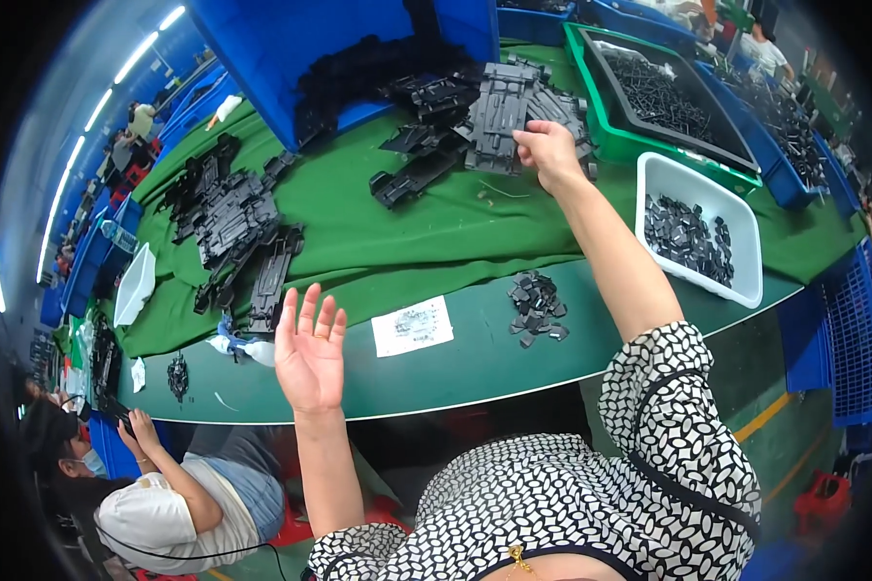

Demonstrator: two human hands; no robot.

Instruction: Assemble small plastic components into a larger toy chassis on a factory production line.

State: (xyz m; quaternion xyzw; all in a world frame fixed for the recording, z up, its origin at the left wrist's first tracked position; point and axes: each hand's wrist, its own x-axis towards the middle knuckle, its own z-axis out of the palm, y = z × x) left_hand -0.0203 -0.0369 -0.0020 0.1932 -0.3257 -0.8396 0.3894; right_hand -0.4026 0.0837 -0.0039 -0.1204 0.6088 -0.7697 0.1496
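My right hand (552, 155) reaches to the far side of the table, its thumb and fingers pinching the edge of a flat dark grey plastic toy-vehicle chassis (499, 118). More such chassis pieces (555, 108) lie right behind it. Over the table's near edge, my left hand (312, 360) is raised palm up with its fingers spread and nothing in it. Between my hands lies a white paper (413, 326) with a printed picture. A small heap of black plastic parts (536, 308) sits to the right of the paper.
Stacked chassis (237, 218) lie on the green cloth (344, 232) at left. A blue bin (247, 58) tips toward the table at the back. On the right stand a white tub (652, 218) of small black parts and a green crate (591, 107). A co-worker (179, 504) sits at lower left.
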